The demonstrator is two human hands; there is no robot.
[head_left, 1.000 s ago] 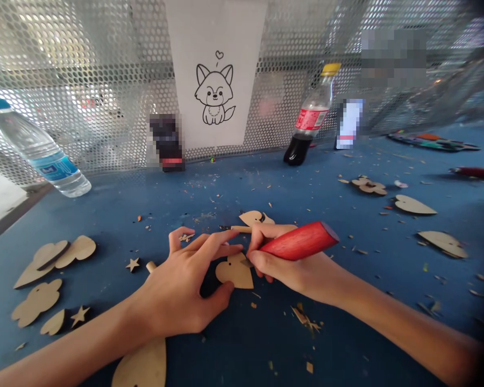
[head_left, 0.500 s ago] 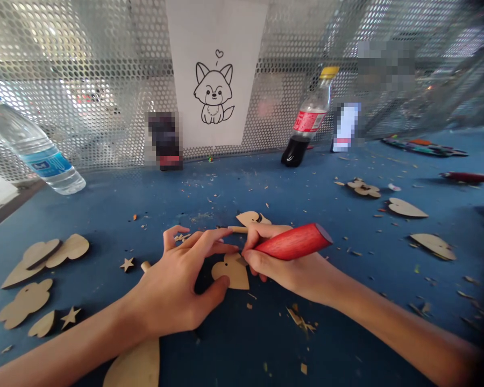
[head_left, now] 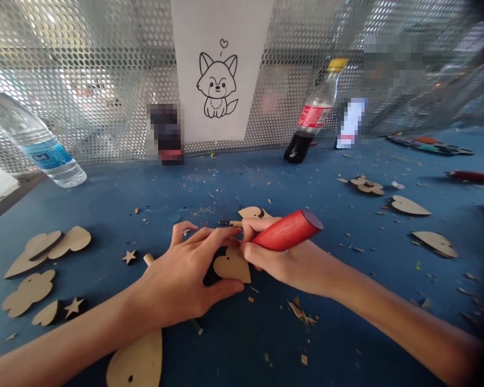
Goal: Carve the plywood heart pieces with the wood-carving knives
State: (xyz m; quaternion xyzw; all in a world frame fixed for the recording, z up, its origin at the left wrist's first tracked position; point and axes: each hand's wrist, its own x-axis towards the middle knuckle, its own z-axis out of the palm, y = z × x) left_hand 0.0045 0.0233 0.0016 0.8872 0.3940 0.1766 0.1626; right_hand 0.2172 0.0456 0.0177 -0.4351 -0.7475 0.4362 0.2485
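Observation:
A small wooden heart cutout [head_left: 232,266] lies on the blue table [head_left: 266,177] in the middle of the view. My left hand [head_left: 185,277] pinches it, thumb at its lower edge and fingers over its top. My right hand [head_left: 280,260] is closed round a red wooden tool handle [head_left: 287,231], with the tool's tip down at the heart's upper right edge; the tip itself is hidden by my fingers. Another wooden piece [head_left: 252,213] lies just behind my hands.
More wooden cutouts lie at the left [head_left: 44,250], lower middle [head_left: 137,363] and right [head_left: 409,205]. Wood chips are scattered about. A water bottle [head_left: 32,142] and a cola bottle [head_left: 312,115] lean on the perforated metal wall, where a fox drawing [head_left: 218,80] hangs.
My left thumb has slid further along the heart's lower edge and my fingers have closed in over it. The red handle has tilted up a little. The view has shifted slightly.

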